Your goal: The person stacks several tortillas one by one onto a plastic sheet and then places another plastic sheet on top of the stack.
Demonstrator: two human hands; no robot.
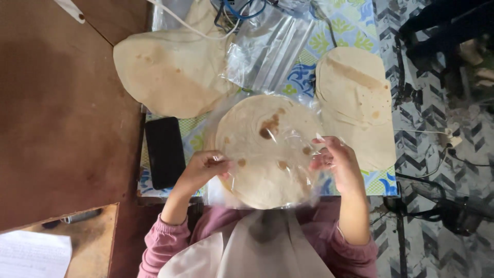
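A stack of round flatbreads (267, 149) with brown spots lies inside a clear plastic bag (226, 110) on the small table in front of me. My left hand (206, 167) pinches the bag's edge at the stack's left side. My right hand (337, 162) grips the plastic at the stack's right side. Both hands hold the bag near its opening, close to my body.
A large pile of flatbreads (170, 67) lies at the back left, another stack (355, 98) at the right. Empty clear bags (267, 46) lie behind. A black phone (164, 152) rests left of the stack. The patterned tablecloth (383, 183) covers the table; brown wooden boards (62, 113) lie to the left.
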